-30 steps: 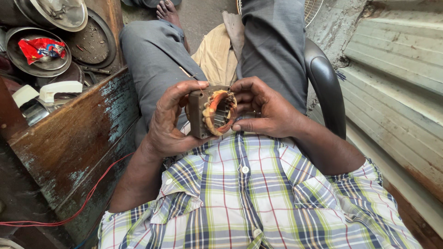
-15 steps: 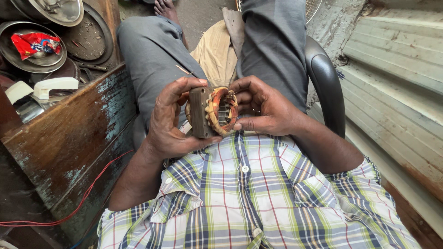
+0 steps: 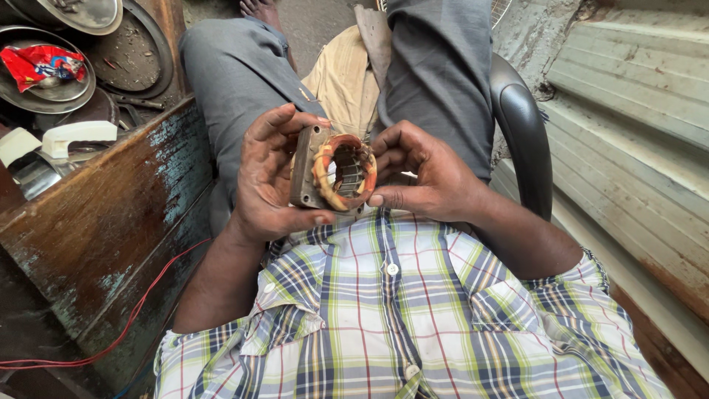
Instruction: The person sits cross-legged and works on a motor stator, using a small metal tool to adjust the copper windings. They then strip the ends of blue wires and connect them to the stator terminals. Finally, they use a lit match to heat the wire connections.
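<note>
Copper-wound stator [image 3: 336, 177], between left hand [image 3: 267, 177], right hand [image 3: 428, 177]

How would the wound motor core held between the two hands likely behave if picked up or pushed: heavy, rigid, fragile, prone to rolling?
The motor core looks like stacked metal with copper windings, so probably heavy for its size and rigid. Its boxy outer frame suggests it would sit rather than roll. The exposed orange-wrapped coils look easier to damage; the left hand and right hand grip mainly its edges.

One head-worn camera looks steeply down, close over the person's chest and lap.
</note>
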